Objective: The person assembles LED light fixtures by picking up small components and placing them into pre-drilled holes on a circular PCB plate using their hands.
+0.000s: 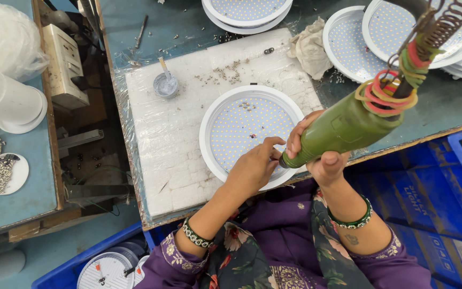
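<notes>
Two hands at risk of a slip: right hand wrapped around green screwdriver, left hand pinching at its tip over round light panel, loose screws liable to scatter.

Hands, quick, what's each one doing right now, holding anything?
Left hand: fingers resting on the round white LED panel light, grasp not discernible.
Right hand: closed around the green electric screwdriver.

The right hand grips a green electric screwdriver with its tip at the rim of a round white lamp panel, where the left hand rests its fingers.
</notes>
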